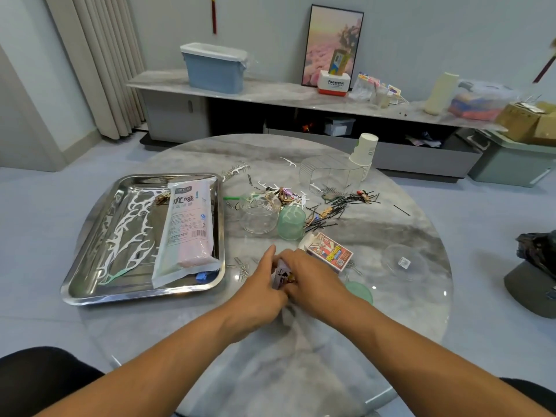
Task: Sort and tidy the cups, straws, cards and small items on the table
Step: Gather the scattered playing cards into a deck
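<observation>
My round marble desk (391, 236) is partly tidied. The steel tray (90, 251) at my left already holds floss picks and a pack of straws (186, 233). Paper cups (362, 153) stand stacked at the far edge; hairpins (346, 203), picks and clips remain scattered mid-desk. Nearest me, my left hand (261, 284) and right hand (313, 278) both grip the playing cards (281, 273), beside their box (329, 254).

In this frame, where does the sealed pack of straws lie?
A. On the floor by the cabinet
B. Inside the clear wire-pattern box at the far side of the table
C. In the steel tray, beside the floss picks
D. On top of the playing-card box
C: the pack of straws lies lengthwise in the steel tray, with white floss picks to its left.
</observation>
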A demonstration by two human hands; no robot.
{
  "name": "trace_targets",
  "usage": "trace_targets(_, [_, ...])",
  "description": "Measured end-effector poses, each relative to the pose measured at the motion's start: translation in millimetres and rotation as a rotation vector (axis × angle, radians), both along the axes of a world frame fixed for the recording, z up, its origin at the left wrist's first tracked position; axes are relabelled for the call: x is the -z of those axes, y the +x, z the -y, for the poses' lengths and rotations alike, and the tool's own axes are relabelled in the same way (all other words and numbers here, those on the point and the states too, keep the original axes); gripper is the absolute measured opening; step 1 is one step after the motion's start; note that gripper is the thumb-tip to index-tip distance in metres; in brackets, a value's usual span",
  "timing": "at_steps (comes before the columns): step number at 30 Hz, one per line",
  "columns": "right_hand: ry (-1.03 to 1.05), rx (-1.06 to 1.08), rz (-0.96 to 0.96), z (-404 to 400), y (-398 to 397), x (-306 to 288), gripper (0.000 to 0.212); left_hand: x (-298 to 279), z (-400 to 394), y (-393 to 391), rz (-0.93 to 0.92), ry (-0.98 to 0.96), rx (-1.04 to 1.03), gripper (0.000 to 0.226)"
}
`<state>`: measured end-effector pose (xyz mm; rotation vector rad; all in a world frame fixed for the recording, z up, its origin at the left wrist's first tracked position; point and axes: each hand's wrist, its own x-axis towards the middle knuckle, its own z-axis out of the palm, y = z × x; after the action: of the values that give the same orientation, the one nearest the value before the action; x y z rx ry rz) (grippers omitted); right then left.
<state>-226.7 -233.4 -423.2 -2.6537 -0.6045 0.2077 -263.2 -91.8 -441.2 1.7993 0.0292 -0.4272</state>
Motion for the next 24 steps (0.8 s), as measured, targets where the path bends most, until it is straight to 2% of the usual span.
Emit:
trace_targets(2, [0.164, 0.111, -0.053, -0.3, 2.8, -0.7, 0.031, -1.8, 1.8, -0.4, -0.011, -0.078, -0.031, 0.108])
trace_targets(4, [0.496, 0.306, -0.177, -1.3, 4.2, -7.4, 0.031, -6.2, 4.8, 2.5, -0.035, -0.255, -0.188, 0.113])
trace_targets(5, [0.679, 0.378, -0.234, -2.2, 5.0, -12.7, 0.032, -8.7, 5.4, 5.9, -0.079, -0.399, -0.285, 0.107])
trace_targets(7, [0.997, 0.433, -0.286, -3.9, 7.2, -21.1, 0.035, -20.0, 2.6, 10.6, -0.219, -0.725, -0.382, 0.065])
trace_targets(8, [1.097, 0.429, -0.282, -6.8, 6.0, -24.4, 0.036, -28.6, 0.9, 11.5, -0.314, -0.865, -0.390, 0.053])
trace_targets(10, [1.142, 0.369, -0.237, -15.4, -1.3, -25.1, 0.037, -38.8, -1.0, 10.8, -0.403, -1.066, -0.402, 0.059])
trace_targets(14, [0.952, 0.107, -0.234, -29.0, -7.3, -24.4, 0.020, -49.0, -2.5, 17.5, -0.329, -1.096, -0.560, 0.051])
trace_targets(17, [0.848, 0.192, -0.120, -8.6, 15.5, -36.7, 0.032, -59.8, -15.2, 25.3, -0.244, -1.034, -0.617, 0.032])
trace_targets(18, [0.717, 0.281, -0.033, 4.0, 27.0, -37.9, 0.037, -63.6, -20.0, 26.2, -0.240, -1.036, -0.634, 0.024])
trace_targets(20, [0.235, 0.432, 0.076, 27.7, 46.9, -32.9, 0.062, -68.9, -29.1, 26.5, -0.266, -1.069, -0.645, 0.019])
trace_targets(22, [-0.176, 0.459, 0.026, 46.0, 56.7, -20.0, 0.094, -70.0, -32.6, 25.7, -0.295, -1.072, -0.643, 0.024])
trace_targets(24, [-0.290, 0.437, -0.039, 51.6, 60.6, -3.6, 0.107, -68.7, -34.9, 24.6, -0.309, -1.039, -0.622, 0.029])
